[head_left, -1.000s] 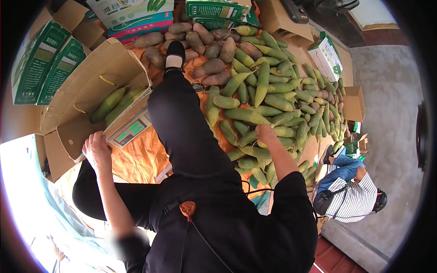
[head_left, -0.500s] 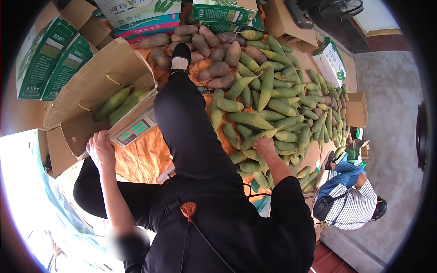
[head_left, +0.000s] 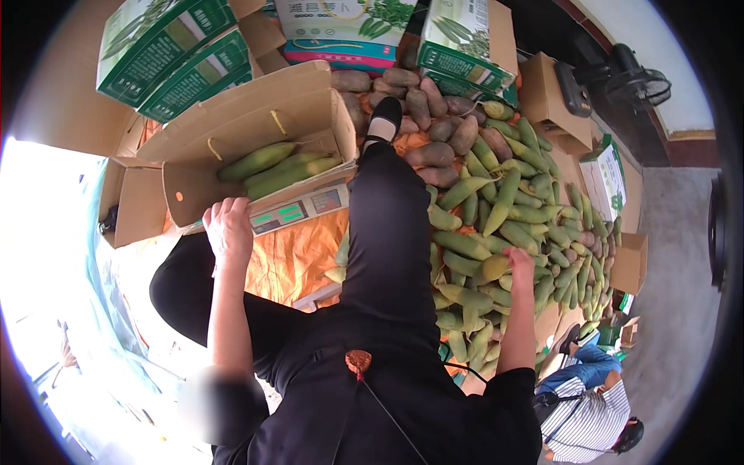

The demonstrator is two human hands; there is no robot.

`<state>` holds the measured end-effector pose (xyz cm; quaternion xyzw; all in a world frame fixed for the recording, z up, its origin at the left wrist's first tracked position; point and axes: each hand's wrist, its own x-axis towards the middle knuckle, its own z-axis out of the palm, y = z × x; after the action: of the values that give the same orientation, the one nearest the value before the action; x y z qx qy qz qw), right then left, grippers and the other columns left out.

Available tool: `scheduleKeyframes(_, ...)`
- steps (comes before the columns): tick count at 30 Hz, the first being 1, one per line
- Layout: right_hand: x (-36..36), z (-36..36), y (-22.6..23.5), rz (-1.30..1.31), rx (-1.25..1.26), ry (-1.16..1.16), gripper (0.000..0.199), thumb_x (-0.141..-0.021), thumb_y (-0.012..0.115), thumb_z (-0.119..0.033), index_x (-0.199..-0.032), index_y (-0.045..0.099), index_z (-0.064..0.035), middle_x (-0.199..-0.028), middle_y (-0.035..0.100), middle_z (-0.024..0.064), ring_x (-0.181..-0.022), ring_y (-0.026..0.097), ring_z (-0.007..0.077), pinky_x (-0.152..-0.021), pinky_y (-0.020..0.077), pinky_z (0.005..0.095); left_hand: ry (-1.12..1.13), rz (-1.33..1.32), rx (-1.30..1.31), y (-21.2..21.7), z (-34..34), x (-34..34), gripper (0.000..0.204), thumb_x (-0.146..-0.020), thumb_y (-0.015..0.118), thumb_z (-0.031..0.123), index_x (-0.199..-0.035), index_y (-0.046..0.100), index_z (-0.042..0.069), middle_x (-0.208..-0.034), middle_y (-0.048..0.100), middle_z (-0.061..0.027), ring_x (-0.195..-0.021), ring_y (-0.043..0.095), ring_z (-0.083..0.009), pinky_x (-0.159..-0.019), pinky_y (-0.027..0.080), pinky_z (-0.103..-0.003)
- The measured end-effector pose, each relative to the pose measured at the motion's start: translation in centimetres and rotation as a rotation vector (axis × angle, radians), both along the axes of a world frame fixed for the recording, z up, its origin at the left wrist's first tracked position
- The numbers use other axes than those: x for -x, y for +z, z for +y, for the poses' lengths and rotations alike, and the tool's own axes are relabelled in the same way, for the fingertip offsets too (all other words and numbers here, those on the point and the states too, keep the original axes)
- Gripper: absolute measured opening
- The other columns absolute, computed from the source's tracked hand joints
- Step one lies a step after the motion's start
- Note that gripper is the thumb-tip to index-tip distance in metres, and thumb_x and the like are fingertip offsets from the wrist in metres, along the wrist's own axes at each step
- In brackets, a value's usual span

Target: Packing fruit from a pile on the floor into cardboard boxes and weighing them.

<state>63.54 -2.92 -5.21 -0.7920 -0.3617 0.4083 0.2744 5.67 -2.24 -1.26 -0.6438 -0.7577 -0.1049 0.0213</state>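
My left hand point(head_left: 230, 230) has its fingers curled over the near rim of an open cardboard box point(head_left: 174, 186). Inside that box lie several long green radishes point(head_left: 291, 175). It rests on a digital scale point(head_left: 298, 211) with lit green digits. Off to the right, my right hand point(head_left: 521, 263) is closed at the edge of a green radish point(head_left: 494, 268) whose yellowish end points toward me. This radish is over a large heap of green radishes point(head_left: 465, 245), and my fingers partly hide the grip on it.
Reddish, soil-coloured radishes point(head_left: 430, 155) lie beyond my foot on an orange sheet point(head_left: 283, 260). Green printed cartons point(head_left: 465, 43) stand at the back. A black fan point(head_left: 638, 81) is at the far right. Another person in a striped shirt point(head_left: 589, 418) sits at lower right.
The view has swung left, so the box and heap appear further right. My right hand, earlier lower on a radish in the heap, now has one end-on. My left hand stays on the box rim.
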Motion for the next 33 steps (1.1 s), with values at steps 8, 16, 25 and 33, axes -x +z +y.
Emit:
scheduleKeyframes(8,13.8,10.2,14.5,0.143,-0.503,0.472,0.026,-0.096,0.050,-0.023,-0.094,0.064,-0.0011,-0.080,0.052,-0.0022,-0.073,0.041,0.0088,-0.070,0.0350,0.0244,-0.001,-0.007,-0.035,-0.3,0.3,0.0,0.008,-0.081,0.058,0.009,-0.086,0.064,0.009,-0.089,0.064,-0.0051,-0.090,0.058,-0.0254,-0.088,0.039,-0.040)
scheduleKeyframes(16,27.9,19.3,22.1,0.495,-0.619,0.776,0.026,-0.096,0.052,-0.022,-0.094,0.066,0.0002,-0.079,0.053,-0.0039,-0.074,0.042,0.0060,-0.070,0.0353,0.0220,0.020,-0.024,-0.041,-0.3,0.3,-0.1,0.009,-0.079,0.057,0.008,-0.085,0.064,0.010,-0.086,0.063,-0.0055,-0.089,0.057,-0.0255,-0.089,0.038,-0.040)
scheduleKeyframes(25,38.0,22.4,12.1,0.146,-0.839,1.181,0.021,-0.089,0.058,-0.020,-0.079,0.065,-0.0028,-0.074,0.059,0.0042,-0.077,0.055,0.0181,-0.072,0.0428,0.0317,0.008,-0.048,0.001,-0.3,0.1,0.1,0.008,-0.080,0.060,0.010,-0.087,0.064,0.010,-0.087,0.062,-0.0050,-0.091,0.057,-0.0258,-0.090,0.039,-0.040)
scheduleKeyframes(33,43.9,20.7,8.5,-0.720,-0.613,1.419,0.018,-0.081,0.062,-0.030,-0.082,0.072,-0.0150,-0.094,0.063,0.0067,-0.096,0.057,0.0255,-0.082,0.0498,0.0405,0.019,-0.034,0.010,-0.5,0.2,0.3,0.009,-0.081,0.060,0.010,-0.089,0.065,0.010,-0.088,0.063,-0.0049,-0.091,0.057,-0.0261,-0.090,0.039,-0.041)
